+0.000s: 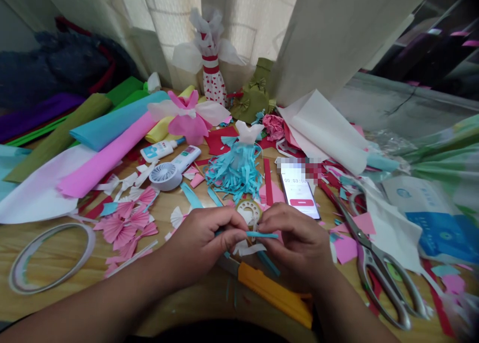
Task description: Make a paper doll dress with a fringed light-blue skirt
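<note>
My left hand [204, 245] and my right hand [295, 245] meet above the wooden table, both fingers pinching a narrow blue paper strip [262, 234]. A small round beige piece [249, 212] lies just beyond my fingers, partly hidden by them. Behind my hands stands a paper dress with a shredded blue skirt [235, 171]. Below my right hand lies an orange utility knife [275, 293]. Large steel scissors [376, 268] rest to the right of that hand.
A phone showing a timer [299, 193] lies among paper scraps. Pink paper fans [125, 228], a tape roll [50, 258], a small white fan [164, 175], a glue bottle [159, 151], rolled coloured paper [108, 123] and paper dresses [207, 58] crowd the wooden table [48, 248].
</note>
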`<move>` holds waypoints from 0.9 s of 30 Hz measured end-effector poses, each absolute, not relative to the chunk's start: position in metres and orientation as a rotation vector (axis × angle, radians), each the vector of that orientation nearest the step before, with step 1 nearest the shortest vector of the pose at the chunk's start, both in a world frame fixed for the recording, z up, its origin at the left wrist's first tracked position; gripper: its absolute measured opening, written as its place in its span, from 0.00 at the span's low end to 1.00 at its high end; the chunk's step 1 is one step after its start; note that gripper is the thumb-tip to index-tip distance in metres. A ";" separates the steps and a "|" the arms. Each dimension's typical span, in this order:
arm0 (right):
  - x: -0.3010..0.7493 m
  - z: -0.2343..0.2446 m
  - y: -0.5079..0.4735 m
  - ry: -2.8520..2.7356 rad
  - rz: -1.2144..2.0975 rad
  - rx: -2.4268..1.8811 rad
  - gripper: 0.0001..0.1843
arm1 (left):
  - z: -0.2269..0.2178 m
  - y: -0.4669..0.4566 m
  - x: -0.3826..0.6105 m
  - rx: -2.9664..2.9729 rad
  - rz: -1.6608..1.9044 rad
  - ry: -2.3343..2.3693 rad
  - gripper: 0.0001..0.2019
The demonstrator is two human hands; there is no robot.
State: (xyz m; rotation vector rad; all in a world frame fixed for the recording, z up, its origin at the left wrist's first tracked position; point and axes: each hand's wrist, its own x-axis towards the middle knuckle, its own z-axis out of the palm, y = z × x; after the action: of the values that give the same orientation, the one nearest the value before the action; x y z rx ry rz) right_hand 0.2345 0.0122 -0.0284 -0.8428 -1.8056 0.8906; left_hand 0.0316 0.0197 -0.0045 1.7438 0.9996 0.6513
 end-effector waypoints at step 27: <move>0.225 -0.018 0.006 -1.790 0.919 -0.882 0.11 | -0.012 0.017 0.041 2.184 1.053 0.708 0.03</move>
State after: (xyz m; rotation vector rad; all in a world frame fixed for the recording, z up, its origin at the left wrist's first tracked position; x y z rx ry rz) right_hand 0.2251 0.0058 -0.0180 -0.8824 -1.7898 0.9186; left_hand 0.0413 0.0174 -0.0121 2.1839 0.7081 1.0528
